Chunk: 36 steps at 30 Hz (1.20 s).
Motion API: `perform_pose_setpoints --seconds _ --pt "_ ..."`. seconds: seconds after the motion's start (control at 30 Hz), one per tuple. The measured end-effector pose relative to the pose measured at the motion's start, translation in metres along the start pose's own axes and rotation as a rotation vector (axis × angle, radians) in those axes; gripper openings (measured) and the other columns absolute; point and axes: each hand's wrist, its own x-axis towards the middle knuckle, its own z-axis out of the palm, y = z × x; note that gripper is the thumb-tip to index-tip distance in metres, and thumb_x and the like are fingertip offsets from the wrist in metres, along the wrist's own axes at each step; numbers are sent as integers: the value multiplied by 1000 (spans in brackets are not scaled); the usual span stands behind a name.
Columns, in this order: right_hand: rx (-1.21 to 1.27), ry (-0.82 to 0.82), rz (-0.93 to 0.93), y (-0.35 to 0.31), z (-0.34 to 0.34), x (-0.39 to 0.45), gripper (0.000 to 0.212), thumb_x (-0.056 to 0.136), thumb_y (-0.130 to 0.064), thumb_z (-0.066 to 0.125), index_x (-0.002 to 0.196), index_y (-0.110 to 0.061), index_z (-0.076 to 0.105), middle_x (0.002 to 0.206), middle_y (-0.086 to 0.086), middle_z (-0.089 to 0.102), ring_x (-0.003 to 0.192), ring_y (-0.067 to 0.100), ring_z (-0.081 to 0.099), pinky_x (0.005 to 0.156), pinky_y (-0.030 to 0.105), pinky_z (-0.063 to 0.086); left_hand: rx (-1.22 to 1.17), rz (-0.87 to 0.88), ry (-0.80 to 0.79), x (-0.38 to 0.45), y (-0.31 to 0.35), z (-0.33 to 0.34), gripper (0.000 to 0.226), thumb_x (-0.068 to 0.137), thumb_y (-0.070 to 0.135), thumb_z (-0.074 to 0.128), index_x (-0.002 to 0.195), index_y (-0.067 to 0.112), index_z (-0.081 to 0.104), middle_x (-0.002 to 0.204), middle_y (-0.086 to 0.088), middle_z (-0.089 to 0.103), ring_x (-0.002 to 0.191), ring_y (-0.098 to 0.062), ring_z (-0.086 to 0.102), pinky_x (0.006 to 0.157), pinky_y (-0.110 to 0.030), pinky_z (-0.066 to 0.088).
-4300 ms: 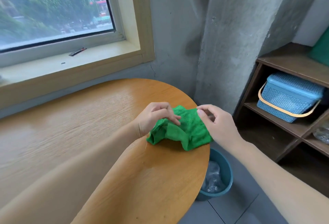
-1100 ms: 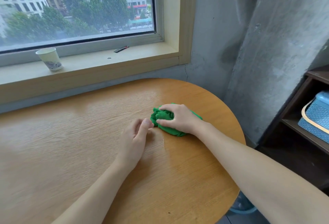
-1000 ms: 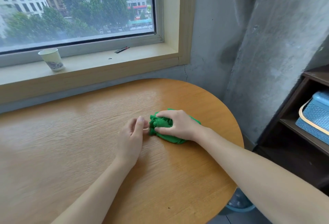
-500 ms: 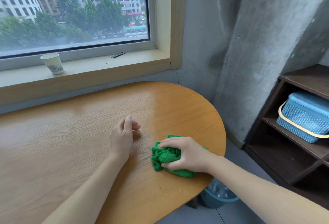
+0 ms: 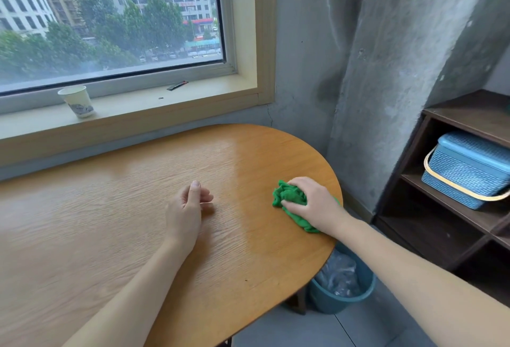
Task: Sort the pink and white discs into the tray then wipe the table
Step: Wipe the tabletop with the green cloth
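Observation:
My right hand [image 5: 313,203] grips a bunched green cloth [image 5: 289,197] and presses it onto the wooden table [image 5: 138,208] near its rounded right edge. My left hand [image 5: 187,206] rests on the tabletop to the left of the cloth, fingers loosely curled and holding nothing. No discs or tray are in view.
A paper cup [image 5: 77,101] stands on the windowsill [image 5: 154,104] behind the table. A blue bin [image 5: 342,286] sits on the floor under the table's right edge. A dark shelf unit [image 5: 452,208] at the right holds a blue basket [image 5: 469,170].
My right hand has slid the cloth to the right, toward the table's edge, away from my left hand. My left hand has stayed resting on the tabletop.

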Motion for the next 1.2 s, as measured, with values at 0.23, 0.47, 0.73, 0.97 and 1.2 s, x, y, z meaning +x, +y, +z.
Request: perform_pose_setpoints --seconds 0.23,0.47,0.73,0.97,1.2 --pt "-63 73 124 22 -17 25 57 94 -37 68 142 -9 51 145 6 52 133 20 47 110 27 33 -30 8 -4 2 -2 0 43 109 35 49 87 6 72 83 -12 75 72 -30 74 85 -55 60" --pt "-71 133 183 39 -28 43 55 96 -31 67 142 -7 51 142 9 52 130 24 49 108 30 34 -54 7 -20 5 -5 0 43 109 34 48 87 6 72 83 -11 75 70 -30 74 87 -56 57" --pt "-67 198 248 46 -31 52 50 97 -27 65 140 -6 52 139 11 53 126 25 51 105 31 37 -89 10 -32 7 -7 0 43 110 33 49 87 5 73 85 -15 75 69 -29 73 85 -55 58" --pt "-24 266 374 54 -44 46 38 96 -25 66 129 -7 60 123 13 58 103 18 51 88 28 37 -86 5 -38 5 -6 -1 43 109 33 48 88 5 73 86 -15 75 71 -30 73 84 -52 59" --pt "392 406 352 21 -75 50 33 88 -43 73 109 -18 71 95 -3 74 89 17 69 80 35 53 -95 6 -32 3 -3 -1 43 110 34 48 89 4 72 87 -17 75 73 -33 73 78 -44 59"
